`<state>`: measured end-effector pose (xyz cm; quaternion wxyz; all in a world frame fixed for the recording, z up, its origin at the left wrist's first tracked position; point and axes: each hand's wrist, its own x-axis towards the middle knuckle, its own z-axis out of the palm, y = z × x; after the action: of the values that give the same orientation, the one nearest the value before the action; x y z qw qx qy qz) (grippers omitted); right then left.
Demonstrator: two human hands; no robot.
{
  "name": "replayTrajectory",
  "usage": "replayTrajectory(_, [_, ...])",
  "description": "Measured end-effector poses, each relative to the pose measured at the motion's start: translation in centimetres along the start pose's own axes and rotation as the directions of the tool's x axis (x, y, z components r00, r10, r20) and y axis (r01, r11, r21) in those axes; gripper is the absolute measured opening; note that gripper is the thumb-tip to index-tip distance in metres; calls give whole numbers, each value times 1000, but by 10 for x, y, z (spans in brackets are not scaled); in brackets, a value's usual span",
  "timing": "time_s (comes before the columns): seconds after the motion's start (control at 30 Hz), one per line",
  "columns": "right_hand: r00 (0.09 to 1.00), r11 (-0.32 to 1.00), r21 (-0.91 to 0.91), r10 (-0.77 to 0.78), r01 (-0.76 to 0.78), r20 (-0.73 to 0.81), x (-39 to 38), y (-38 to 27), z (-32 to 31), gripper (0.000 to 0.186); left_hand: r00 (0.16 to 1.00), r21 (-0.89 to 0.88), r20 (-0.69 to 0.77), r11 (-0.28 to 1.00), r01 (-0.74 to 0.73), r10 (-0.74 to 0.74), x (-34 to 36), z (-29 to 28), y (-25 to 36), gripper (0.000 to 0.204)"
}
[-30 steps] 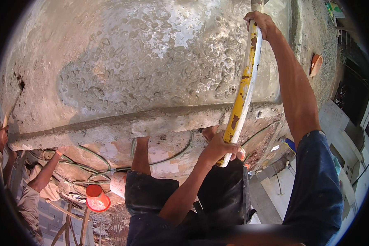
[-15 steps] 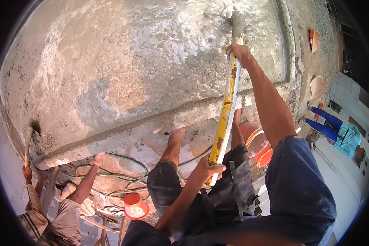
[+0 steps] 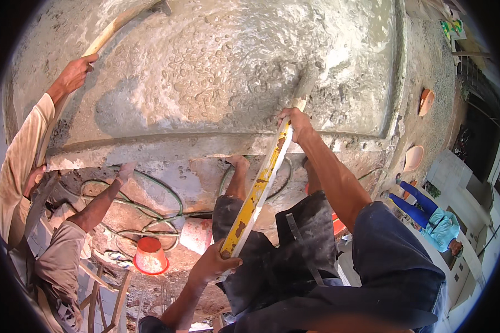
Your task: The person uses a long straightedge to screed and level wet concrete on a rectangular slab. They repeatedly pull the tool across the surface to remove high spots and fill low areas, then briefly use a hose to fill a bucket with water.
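Note:
I hold a long hoe (image 3: 254,198) with a chipped yellow-and-white handle slanting up and away from me. My left hand (image 3: 214,263) is closed around its near end, low in front of my dark trousers. Farther up the shaft, my right hand (image 3: 300,123) grips just below a cement-coated stretch. The hoe's far end dips into wet grey concrete (image 3: 200,83), and its blade is hidden there. A low concrete edge (image 3: 205,142) runs between my feet and the wet mix.
At left, a co-worker's hand (image 3: 72,75) grips another long wooden handle (image 3: 114,32) reaching over the mix. An orange bucket (image 3: 150,255) and a green hose (image 3: 161,188) lie below the edge. Orange pans (image 3: 413,158) lie at right, near a person in blue (image 3: 441,227).
My hoe has been drawn back toward me and leftward, both hands still on it. At left, the co-worker has raised and extended their tool across the mix. The view has shifted.

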<state>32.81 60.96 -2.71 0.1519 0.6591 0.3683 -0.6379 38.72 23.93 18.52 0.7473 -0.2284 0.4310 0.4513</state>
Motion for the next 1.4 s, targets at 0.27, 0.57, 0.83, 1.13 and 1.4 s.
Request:
replayTrajectory(0.27, [959,986,160,8,-56,285,-101,5,38,8,827,356,-539,933,48,163,-61,80,-53,34])
replayTrajectory(0.57, [911,932,99,-362,349,196,-51,-221,-124,16,785,534,-334,791,-298,521,222,145,35,45])
replayTrajectory(0.83, [748,527,-631,-650,570,133,186,-357,-278,18,966,-145,9,956,-256,260,449,351,138,23])
replayTrajectory(1.13, [252,-371,-764,-790,528,558,262,-377,-320,12,966,-190,101,958,-214,236,405,338,147,30])
replayTrajectory(1.4, [884,699,-621,-466,355,-20,167,-267,-235,6,987,-93,9,983,-159,160,323,272,93,35])
